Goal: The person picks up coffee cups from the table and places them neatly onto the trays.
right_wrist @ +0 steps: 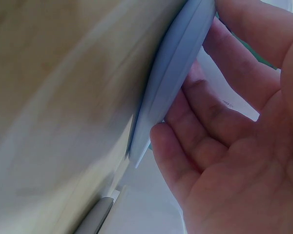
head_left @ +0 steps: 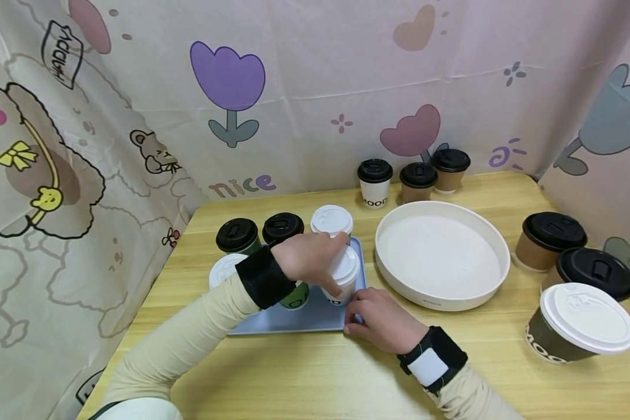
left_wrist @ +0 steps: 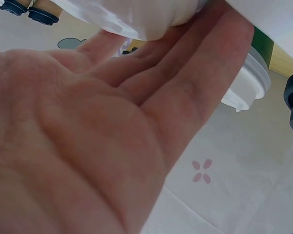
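Observation:
My left hand (head_left: 312,256) reaches over a blue tray (head_left: 294,322) and grips a white paper cup (head_left: 345,277) with a white lid at the tray's front right. In the left wrist view its fingers (left_wrist: 200,73) curve against the white surface. The tray's front right corner is held by my right hand (head_left: 383,318), with fingertips at its edge in the right wrist view. A green cup (head_left: 296,297) stands beside the white one, its top hidden by the left hand. Around them are a white-lidded cup (head_left: 332,220), another white lid (head_left: 226,269) and two black-lidded cups (head_left: 237,234).
A round white tray (head_left: 441,303) lies to the right of the blue tray. Behind it stand a white cup (head_left: 375,189) and two brown cups (head_left: 450,170) with black lids. Wide cups, one a dark bowl-like cup (head_left: 562,332) with a white lid, line the table's right side.

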A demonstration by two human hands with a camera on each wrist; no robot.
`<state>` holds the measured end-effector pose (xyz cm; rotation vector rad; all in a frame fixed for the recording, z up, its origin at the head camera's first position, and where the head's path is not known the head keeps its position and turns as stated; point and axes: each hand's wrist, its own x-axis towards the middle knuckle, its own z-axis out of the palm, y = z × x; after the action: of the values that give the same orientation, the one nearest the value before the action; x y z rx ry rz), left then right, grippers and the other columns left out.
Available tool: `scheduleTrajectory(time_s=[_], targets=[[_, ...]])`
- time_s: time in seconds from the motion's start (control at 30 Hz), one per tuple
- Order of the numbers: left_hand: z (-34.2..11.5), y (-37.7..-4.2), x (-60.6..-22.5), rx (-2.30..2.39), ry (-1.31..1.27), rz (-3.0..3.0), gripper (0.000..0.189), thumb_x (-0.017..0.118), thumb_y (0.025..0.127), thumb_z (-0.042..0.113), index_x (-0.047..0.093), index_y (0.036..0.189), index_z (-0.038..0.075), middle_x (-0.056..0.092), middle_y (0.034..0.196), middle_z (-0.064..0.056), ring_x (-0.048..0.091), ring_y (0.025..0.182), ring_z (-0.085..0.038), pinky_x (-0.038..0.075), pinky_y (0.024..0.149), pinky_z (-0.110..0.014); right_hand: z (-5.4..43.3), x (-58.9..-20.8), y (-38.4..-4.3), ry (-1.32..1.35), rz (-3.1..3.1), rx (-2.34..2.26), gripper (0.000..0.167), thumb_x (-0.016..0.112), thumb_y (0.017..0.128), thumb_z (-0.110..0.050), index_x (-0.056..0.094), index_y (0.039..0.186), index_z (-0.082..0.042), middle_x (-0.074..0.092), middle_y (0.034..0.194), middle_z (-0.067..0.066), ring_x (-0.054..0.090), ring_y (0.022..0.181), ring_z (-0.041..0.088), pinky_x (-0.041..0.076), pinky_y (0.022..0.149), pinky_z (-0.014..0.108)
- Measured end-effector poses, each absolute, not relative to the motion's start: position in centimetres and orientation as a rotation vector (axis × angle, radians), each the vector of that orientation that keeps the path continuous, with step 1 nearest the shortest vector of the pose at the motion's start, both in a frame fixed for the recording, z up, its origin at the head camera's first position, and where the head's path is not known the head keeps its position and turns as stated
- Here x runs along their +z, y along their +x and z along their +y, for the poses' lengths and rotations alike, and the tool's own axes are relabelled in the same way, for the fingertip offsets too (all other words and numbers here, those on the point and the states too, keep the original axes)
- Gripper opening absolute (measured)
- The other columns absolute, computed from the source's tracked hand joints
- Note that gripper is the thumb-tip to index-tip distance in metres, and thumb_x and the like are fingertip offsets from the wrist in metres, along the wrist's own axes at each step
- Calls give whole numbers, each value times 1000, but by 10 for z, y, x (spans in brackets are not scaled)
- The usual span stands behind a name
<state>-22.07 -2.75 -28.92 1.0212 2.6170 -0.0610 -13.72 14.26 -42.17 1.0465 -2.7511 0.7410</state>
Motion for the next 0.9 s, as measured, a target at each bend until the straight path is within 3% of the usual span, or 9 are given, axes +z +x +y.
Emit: scheduleTrajectory(time_s=[0.23,0.5,0.73,0.9], targets=[[-29,-220,-291,-54,966,2632,88,90,75,49,44,142,15,65,103,-5,64,82,-21,53,71,-33,142,-422,-138,1049,-2751,733,9,82,88,-22,75,82,-21,60,84,-10,55,80,9,45,74,31],[-30,-219,-290,-41,905,2625,107,89,76,53,29,158,19,65,120,-7,63,92,-22,54,76,-36,142,-421,-137,1054,-2746,749,10,82,88,-22,75,82,-21,61,84,-9,56,81,9,46,75,32],[-35,-212,-276,-42,946,2685,112,87,75,59,27,161,19,66,113,-8,63,88,-20,52,72,-34,143,-421,-136,1053,-2751,754,10,82,88,-22,75,81,-21,60,84,-10,55,81,9,46,75,31],[-37,-196,-260,-17,1074,2783,104,83,79,60,34,158,14,64,124,-11,64,98,-22,56,77,-36,144,-422,-136,1049,-2756,768,11,82,88,-21,74,81,-22,60,84,-10,55,80,8,46,75,31]])
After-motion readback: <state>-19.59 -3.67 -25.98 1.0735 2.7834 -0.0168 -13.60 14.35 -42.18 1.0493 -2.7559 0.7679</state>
